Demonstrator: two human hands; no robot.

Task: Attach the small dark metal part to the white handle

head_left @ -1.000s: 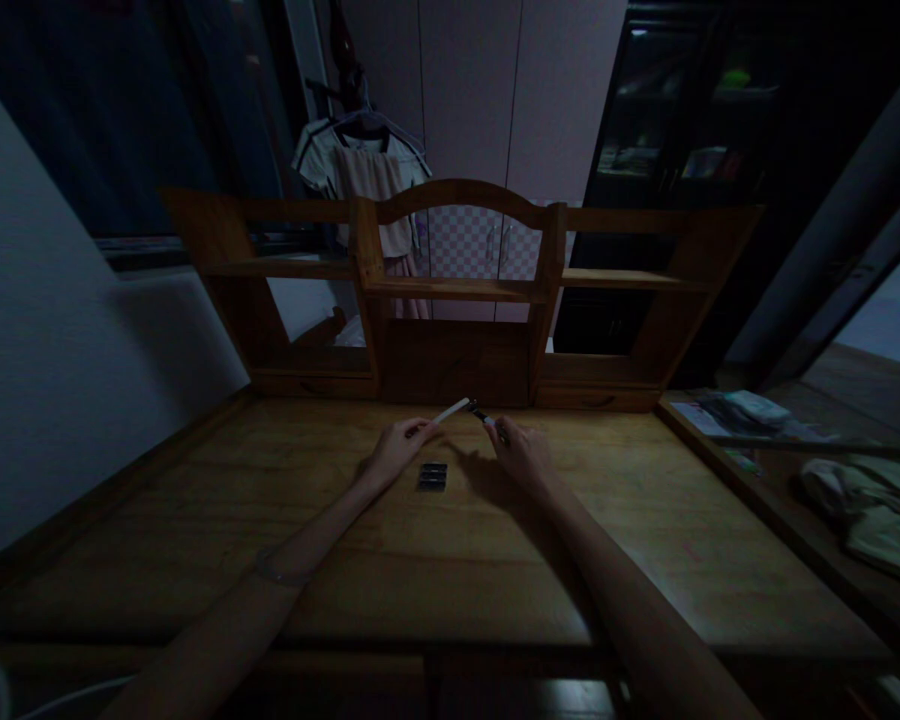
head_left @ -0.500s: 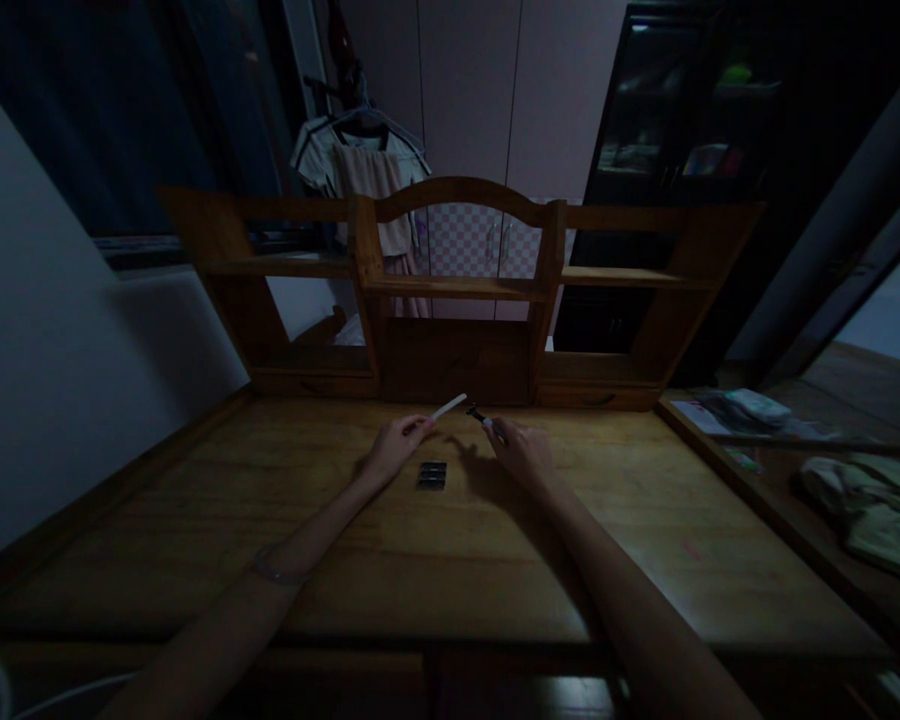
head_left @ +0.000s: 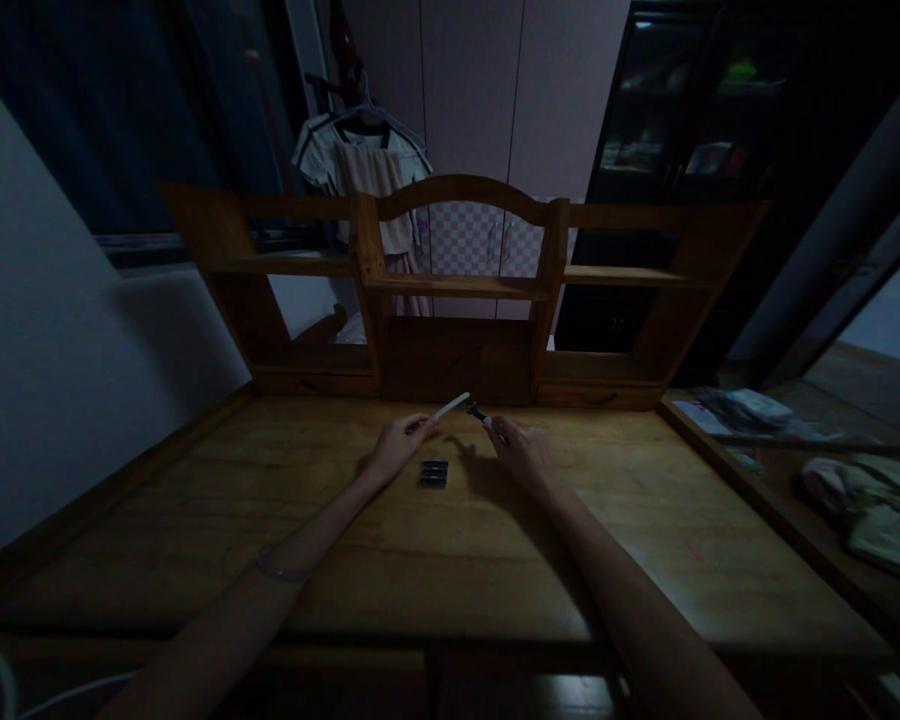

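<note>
My left hand (head_left: 403, 442) pinches one end of a slim, flat white stick (head_left: 451, 405), which slants up to the right over the desk. In my right hand (head_left: 521, 447) is a razor (head_left: 478, 413), gripped by its handle. Its small dark T-shaped head points left and sits close to the stick's far tip; whether the two touch, I cannot tell. Between my forearms, a small dark pack (head_left: 434, 474) with several parallel bars, like razor cartridges, lies on the wooden desk (head_left: 450, 560).
A wooden shelf unit (head_left: 461, 290) rises along the desk's back edge. A white wall (head_left: 120, 360) borders the left side. To the right, past the raised desk edge, lie plastic-wrapped items (head_left: 750, 408) and a pale cloth bag (head_left: 877, 505). Clothes (head_left: 367, 165) hang behind the shelves.
Both hands keep nearly the same pose, with the stick's tip and razor head still close together. The whole view has shifted very slightly.
</note>
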